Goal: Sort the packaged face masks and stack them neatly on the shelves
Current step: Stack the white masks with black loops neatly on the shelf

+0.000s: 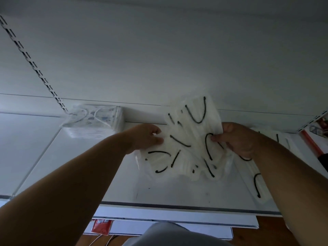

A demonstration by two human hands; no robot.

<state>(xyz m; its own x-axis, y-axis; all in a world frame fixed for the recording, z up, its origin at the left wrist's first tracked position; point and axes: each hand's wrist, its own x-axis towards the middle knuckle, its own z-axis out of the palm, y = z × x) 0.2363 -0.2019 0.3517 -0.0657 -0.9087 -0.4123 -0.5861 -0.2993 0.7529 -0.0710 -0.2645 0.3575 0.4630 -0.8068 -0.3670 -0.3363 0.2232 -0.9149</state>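
Past the grey clothing (170, 235) nearest the lens, left hand (142, 137) and right hand (237, 139) pinch a splayed bunch of black-looped masks (191, 142) over the shelf (159, 194); square their edges before stacking beside the neat stack (94, 121).

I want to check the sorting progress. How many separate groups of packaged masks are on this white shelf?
3: a neat stack of clear-wrapped white-loop masks at back left; fanned black-loop packs gripped by both hands at centre; more black-loop packs lying right, partly hidden by the right forearm.
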